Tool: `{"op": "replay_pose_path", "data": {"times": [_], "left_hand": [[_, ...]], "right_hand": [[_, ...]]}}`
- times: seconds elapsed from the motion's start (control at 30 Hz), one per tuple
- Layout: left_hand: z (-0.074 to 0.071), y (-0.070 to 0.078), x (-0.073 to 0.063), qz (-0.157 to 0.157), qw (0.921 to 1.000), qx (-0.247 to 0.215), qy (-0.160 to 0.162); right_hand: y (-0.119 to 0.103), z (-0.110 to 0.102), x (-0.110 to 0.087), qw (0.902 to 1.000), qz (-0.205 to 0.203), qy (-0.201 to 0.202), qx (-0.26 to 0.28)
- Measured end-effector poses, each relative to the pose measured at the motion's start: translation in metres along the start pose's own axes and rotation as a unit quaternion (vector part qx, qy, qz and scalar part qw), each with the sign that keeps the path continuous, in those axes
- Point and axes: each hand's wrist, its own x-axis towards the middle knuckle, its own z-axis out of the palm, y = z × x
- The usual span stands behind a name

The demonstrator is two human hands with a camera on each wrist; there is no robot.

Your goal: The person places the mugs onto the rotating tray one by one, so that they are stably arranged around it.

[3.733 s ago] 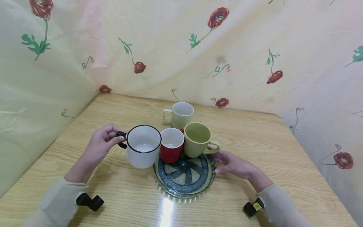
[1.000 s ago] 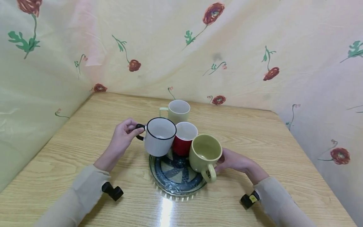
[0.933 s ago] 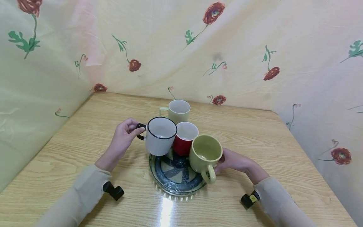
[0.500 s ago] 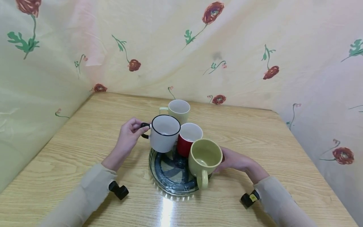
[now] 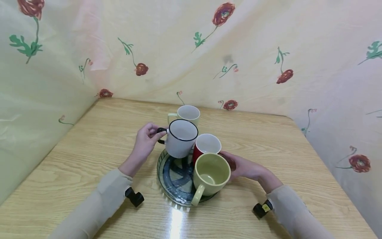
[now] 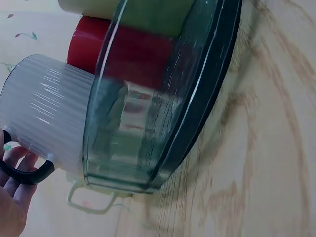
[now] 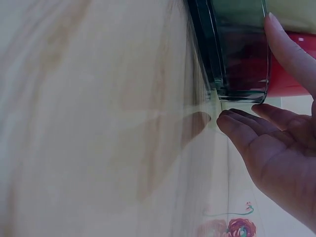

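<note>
My left hand [image 5: 145, 139] pinches the black handle of a white enamel mug [image 5: 180, 147] with a black rim. This mug stands at the back left of a round glass dish [image 5: 176, 184] with a dark blue pattern. Beside it is a red mug [image 5: 208, 145], white inside, partly covered by a yellow-green mug [image 5: 214, 190] at the dish's front right. The yellow-green handle points toward the front left. At the dish's right side is my right hand [image 5: 246, 167]; in the right wrist view its thumb [image 7: 289, 49] touches the glass rim, the other fingers extended close by.
A pale green mug [image 5: 188, 113] stands behind the dish, its handle to the left. The wooden table [image 5: 101, 139] meets a flowered cloth [image 5: 167, 49] at the back and sides. A camera is strapped to each wrist.
The dish has turned clockwise. The yellow-green mug has come round to the front, the red one has shifted right, and my left hand with the white mug has moved right and back.
</note>
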Motion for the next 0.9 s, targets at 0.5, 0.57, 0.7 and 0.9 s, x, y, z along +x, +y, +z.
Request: {"op": "replay_pose_path", "data": {"times": [0.5,0.57,0.7,0.9], "left_hand": [[0.011,-0.001,0.006,0.002,0.9996,-0.026,-0.007],[0.011,-0.001,0.006,0.004,0.9996,-0.029,-0.007],[0.011,-0.002,0.005,0.003,0.9992,-0.038,-0.01],[0.008,-0.004,-0.001,-0.018,0.9984,-0.053,-0.003]], "right_hand": [[0.002,0.0,0.005,0.9996,-0.025,-0.015,0.004],[0.002,0.0,0.005,0.9995,-0.026,-0.015,0.002],[0.002,0.001,0.005,0.9996,-0.021,-0.016,0.006],[0.002,0.002,0.006,0.9997,-0.017,-0.017,0.007]]}}
